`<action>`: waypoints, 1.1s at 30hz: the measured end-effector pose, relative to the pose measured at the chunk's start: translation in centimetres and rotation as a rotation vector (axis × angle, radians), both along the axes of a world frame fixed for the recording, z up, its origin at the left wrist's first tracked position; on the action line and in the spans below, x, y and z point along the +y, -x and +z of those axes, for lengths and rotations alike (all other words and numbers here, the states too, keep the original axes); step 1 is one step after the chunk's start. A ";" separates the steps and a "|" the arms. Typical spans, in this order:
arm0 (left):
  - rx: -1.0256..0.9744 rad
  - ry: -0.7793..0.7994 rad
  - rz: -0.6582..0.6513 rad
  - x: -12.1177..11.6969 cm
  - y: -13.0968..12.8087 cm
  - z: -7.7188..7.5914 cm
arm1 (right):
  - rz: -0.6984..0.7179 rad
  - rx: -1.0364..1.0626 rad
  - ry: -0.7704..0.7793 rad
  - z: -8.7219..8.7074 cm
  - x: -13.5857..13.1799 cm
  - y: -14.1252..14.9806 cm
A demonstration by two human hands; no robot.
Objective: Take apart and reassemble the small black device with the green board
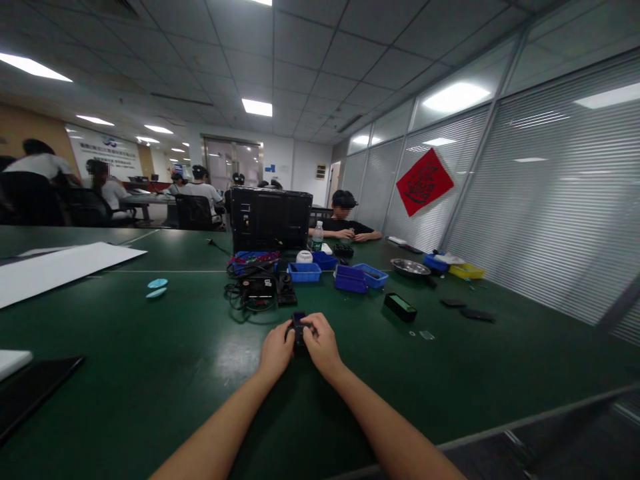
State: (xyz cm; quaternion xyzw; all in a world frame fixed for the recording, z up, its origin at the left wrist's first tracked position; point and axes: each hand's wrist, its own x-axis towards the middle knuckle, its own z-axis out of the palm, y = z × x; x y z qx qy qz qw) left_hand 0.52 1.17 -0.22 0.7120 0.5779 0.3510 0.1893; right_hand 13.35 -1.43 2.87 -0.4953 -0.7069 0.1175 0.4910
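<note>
Both hands are around a small black device (299, 328) on the green table, straight ahead of me. Its far end has a small dark bluish screen, and buttons show faintly on its top. My left hand (277, 347) grips it from the left side, thumb near the top face. From the right, my right hand (323, 341) closes on it, with the thumb on the top and the index finger curled over the far end. The fingers cover much of its sides. Just beyond the device lies a black power unit with cables (257, 288).
Blue bins (305, 273) stand beyond the cables, before a large black panel (270, 219). To the right are a black box with a green top (401, 307), a metal pan (411, 268) and a yellow tray (467, 271). A person (345, 220) sits across the table.
</note>
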 end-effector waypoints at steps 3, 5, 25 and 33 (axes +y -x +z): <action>-0.006 -0.010 0.009 -0.1 -0.1 0.1 | -0.086 0.034 0.057 -0.3 0.7 -0.6; 0.000 -0.002 0.013 -0.2 -0.2 0.1 | -0.132 0.035 0.156 -0.9 1.4 -1.0; -0.079 -0.054 0.033 -1.2 -0.6 -0.4 | 0.244 0.419 0.558 -3.0 2.4 -0.3; -0.078 0.115 0.125 -1.8 1.4 0.8 | 0.087 0.444 0.536 -2.8 3.8 -2.3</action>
